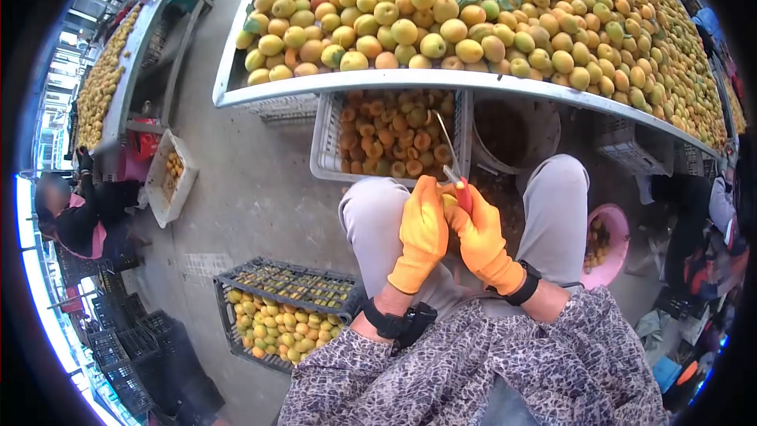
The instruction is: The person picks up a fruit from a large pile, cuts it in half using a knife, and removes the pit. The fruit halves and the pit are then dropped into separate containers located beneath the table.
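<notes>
My left hand [423, 222], in an orange glove, is closed around an apricot [449, 199], most of it hidden by the fingers. In my right hand [482, 243], gloved the same way, is a knife [464, 196] with a red handle; its thin blade points up and away. The hands meet above my knees, the apricot between them. Just beyond them, under the table edge, a pale plastic crate [322, 140] holds many halved apricots [394, 136].
A table [378, 80] heaped with whole apricots spans the front. Beneath it stands a white bucket [544, 128]. A pink basin [621, 241] is right of my knee; a black crate [293, 284] of apricots stands left. Farther left are a white crate [164, 207] and a person [102, 205].
</notes>
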`<state>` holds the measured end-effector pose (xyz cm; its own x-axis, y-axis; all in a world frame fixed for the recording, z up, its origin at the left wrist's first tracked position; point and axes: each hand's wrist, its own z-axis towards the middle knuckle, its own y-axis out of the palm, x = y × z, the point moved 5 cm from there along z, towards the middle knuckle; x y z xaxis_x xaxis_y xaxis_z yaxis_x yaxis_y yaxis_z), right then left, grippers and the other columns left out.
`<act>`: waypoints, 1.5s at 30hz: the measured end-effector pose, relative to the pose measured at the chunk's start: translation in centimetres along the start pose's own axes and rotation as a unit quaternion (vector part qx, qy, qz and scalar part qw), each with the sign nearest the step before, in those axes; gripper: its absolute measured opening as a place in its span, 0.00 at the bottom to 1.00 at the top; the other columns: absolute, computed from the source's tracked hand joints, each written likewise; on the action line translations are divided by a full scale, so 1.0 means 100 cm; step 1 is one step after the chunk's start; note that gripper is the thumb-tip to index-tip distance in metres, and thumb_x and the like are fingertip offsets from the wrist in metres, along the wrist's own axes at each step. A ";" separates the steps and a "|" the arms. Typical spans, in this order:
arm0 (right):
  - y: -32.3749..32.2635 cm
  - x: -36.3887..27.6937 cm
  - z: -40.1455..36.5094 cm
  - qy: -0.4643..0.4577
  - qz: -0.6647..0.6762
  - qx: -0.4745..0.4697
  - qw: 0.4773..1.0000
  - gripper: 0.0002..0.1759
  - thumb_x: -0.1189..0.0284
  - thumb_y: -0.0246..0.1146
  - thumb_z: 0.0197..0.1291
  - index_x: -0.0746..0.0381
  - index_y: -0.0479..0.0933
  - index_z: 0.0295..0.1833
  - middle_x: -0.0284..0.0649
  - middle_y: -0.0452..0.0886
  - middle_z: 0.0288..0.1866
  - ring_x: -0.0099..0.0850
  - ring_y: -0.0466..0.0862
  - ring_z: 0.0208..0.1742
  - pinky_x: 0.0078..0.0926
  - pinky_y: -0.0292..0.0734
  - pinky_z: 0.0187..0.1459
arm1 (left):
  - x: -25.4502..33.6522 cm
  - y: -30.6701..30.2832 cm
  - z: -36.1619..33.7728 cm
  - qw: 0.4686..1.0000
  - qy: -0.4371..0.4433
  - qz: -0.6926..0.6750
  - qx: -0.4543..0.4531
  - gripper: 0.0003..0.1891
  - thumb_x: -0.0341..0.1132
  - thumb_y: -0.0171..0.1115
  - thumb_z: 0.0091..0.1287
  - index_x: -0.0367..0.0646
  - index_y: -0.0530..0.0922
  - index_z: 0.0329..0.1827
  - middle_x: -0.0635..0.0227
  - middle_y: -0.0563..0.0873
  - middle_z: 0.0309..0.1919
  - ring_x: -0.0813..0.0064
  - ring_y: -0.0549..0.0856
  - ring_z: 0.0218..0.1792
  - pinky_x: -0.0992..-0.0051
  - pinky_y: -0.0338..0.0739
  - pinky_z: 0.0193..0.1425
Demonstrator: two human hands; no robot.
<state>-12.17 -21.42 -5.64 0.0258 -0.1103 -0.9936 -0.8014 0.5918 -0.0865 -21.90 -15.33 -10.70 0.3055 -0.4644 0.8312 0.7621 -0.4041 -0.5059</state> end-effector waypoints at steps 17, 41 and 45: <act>-0.008 -0.022 0.052 -0.007 0.223 0.017 0.975 0.24 0.62 0.64 0.68 0.65 0.74 0.64 0.27 0.74 0.30 0.16 0.69 0.27 0.14 0.66 0.30 | 0.041 -0.045 0.029 0.751 -0.318 -0.574 -0.067 0.26 0.58 0.40 0.76 0.43 0.75 0.39 0.69 0.72 0.19 0.76 0.69 0.17 0.75 0.63 0.22; -0.037 -0.071 -0.079 0.093 0.070 -0.168 0.979 0.14 0.62 0.58 0.70 0.64 0.76 0.43 0.27 0.68 0.22 0.13 0.63 0.20 0.14 0.57 0.22 | 0.087 -0.065 -0.003 0.750 -0.362 -0.554 0.010 0.29 0.59 0.44 0.76 0.42 0.72 0.27 0.71 0.71 0.17 0.80 0.68 0.16 0.80 0.60 0.20; -0.053 -0.095 -0.083 0.154 0.270 -0.110 0.944 0.09 0.72 0.58 0.66 0.61 0.72 0.31 0.26 0.68 0.22 0.15 0.63 0.19 0.16 0.58 0.21 | 0.110 -0.062 -0.002 0.795 -0.275 -0.522 -0.138 0.28 0.58 0.44 0.77 0.43 0.72 0.29 0.72 0.72 0.21 0.82 0.69 0.19 0.83 0.61 0.22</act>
<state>-13.13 -30.14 4.84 -0.5698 -0.0866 -0.8172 -0.7533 0.4524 0.4773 -23.37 -18.12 1.52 -0.1500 0.6224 0.7681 0.6333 -0.5361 0.5581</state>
